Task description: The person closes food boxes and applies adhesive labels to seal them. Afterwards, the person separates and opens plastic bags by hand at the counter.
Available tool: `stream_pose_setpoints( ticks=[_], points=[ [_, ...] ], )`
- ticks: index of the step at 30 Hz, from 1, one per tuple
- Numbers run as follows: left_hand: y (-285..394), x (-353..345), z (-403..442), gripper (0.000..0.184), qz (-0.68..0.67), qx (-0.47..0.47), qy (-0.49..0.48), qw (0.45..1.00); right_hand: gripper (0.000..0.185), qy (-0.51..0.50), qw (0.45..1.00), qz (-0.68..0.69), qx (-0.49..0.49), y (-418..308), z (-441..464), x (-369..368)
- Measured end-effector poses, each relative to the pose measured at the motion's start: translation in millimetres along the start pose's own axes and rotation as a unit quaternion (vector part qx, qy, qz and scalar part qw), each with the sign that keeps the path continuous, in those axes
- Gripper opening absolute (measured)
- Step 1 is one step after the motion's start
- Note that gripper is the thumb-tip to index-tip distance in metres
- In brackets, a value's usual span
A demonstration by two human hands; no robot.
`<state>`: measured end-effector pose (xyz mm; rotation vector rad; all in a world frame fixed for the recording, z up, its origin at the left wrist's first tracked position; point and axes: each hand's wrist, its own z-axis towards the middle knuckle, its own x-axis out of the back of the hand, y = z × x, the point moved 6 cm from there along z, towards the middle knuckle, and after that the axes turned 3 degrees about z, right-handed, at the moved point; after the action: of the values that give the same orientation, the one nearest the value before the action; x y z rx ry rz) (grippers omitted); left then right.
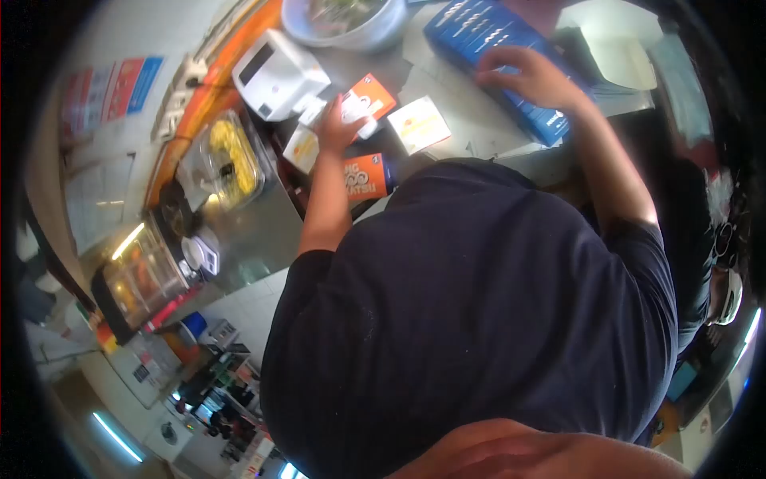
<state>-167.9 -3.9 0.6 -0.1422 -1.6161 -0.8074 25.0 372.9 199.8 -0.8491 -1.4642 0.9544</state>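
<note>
My left hand (pixel 338 128) reaches among small boxes at the upper left of centre, its fingers apart over a white item too small to make out. Beside it are an orange box (pixel 373 93), a white box with a printed label (pixel 420 125) and another white box (pixel 303 150). An orange and blue box (pixel 367 177) lies nearer my body. My right hand (pixel 523 77) is over a long blue box (pixel 471 36) with white print, fingers loosely bent and apart; contact with the box is unclear.
A white device (pixel 279 73) stands beyond my left hand, near a pale bowl (pixel 345 22). Leftward are a clear tray of yellow food (pixel 231 162) and a small scale (pixel 200 254). An open white box (pixel 618 52) stands at the upper right. Another person (pixel 724 295) is at the right edge.
</note>
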Motion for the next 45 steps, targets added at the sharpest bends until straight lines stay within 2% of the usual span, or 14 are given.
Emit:
stream_pose_setpoints(
  ticks=[3, 7, 10, 13, 14, 16, 19, 22, 25, 28, 29, 34, 37, 45],
  points=[
    [-0.5, 4.8, -1.7, 0.093, 0.033, 0.006, 0.002, 0.999, 0.023, -0.113, 0.990, 0.087, -0.020, 2.8, 62.4, -84.9],
    [0.2, 8.4, -3.4, 0.090, 0.045, 0.021, 0.024, 0.998, 0.028, -0.164, 0.981, 0.036, -0.095, 25.4, 130.9, -170.9],
    [0.3, 7.8, -3.4, 0.092, 0.039, 0.051, 0.012, 0.998, 0.028, -0.165, 0.979, -0.060, -0.100, 73.6, 177.7, -218.0],
    [-15.9, -7.1, -1.8, 0.091, 0.010, 0.028, 0.048, 0.998, 0.028, -0.184, 0.962, -0.199, 0.029, 110.5, 215.6, -259.6],
    [-21.8, -12.7, -1.5, 0.089, -0.001, 0.024, 0.078, 0.997, 0.029, -0.185, 0.956, -0.229, 0.013, 114.4, 220.8, -267.2],
    [-20.9, -10.2, -1.9, 0.086, -0.019, 0.038, 0.050, 0.998, 0.030, -0.189, 0.938, -0.290, -0.018, 93.3, 230.2, -276.1],
    [-11.2, 4.0, -8.0, 0.082, -0.033, 0.042, 0.049, 0.997, 0.038, -0.221, 0.933, -0.281, -0.050, 77.7, 241.4, -287.7],
    [-6.7, 11.7, -13.5, 0.078, -0.036, 0.054, 0.065, 0.996, 0.030, -0.179, 0.942, -0.283, -0.026, 58.0, 241.5, -289.0],
    [-7.2, 16.1, -13.1, 0.076, -0.036, 0.062, 0.066, 0.995, 0.033, -0.205, 0.944, -0.244, -0.084, 64.4, 248.4, -288.7],
    [-11.6, 11.2, -13.9, 0.076, -0.041, 0.075, 0.066, 0.994, 0.035, -0.295, 0.904, -0.309, -0.015, 71.6, 260.0, -299.2],
    [-13.8, 6.6, -15.3, 0.076, -0.046, 0.085, 0.068, 0.993, 0.035, -0.300, 0.901, -0.313, -0.033, 79.3, 260.6, -301.1],
    [-17.5, 3.0, -13.5, 0.074, -0.064, 0.102, 0.035, 0.992, 0.035, -0.272, 0.916, -0.287, -0.072, 78.6, 265.3, -301.6],
    [-20.3, -4.5, -12.8, 0.075, -0.041, 0.097, 0.052, 0.993, 0.039, -0.302, 0.895, -0.328, -0.013, 88.6, 271.1, -314.7],
    [-21.6, -8.0, -13.2, 0.081, -0.011, 0.095, 0.077, 0.992, 0.046, -0.212, 0.889, -0.381, -0.138, 80.8, 263.0, -317.3]
  ],
)
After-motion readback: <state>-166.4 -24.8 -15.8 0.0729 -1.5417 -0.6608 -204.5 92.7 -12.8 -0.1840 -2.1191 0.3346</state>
